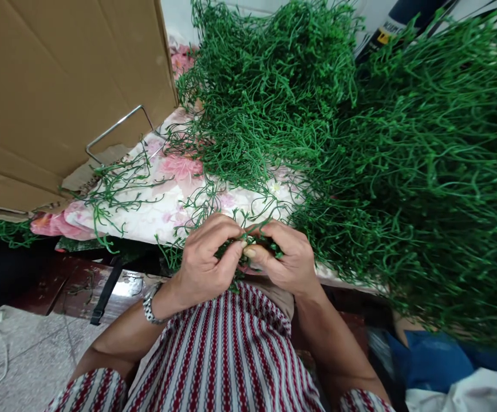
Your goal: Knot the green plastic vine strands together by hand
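Note:
In front of my chest, my left hand (209, 260) and my right hand (287, 257) meet at the fingertips. Both are closed, thumbs against index fingers, pinching a thin green artificial plant stem (259, 228) between them. More green sprigs show under the curled fingers, partly hidden. Just beyond the hands, loose stems (197, 203) lie scattered on a white and pink floral cloth (145, 220). A tall tangled heap of the same stems (274, 86) rises behind, and a larger heap (437, 171) spreads along the right, close to my right hand.
A large cardboard box (68, 74) stands at the left, with a bent metal wire frame (115, 126) by its lower edge. Some stems (119, 189) lie near it. A dark labelled container (403, 26) leans at the back right. Blue fabric (435, 360) is at the lower right.

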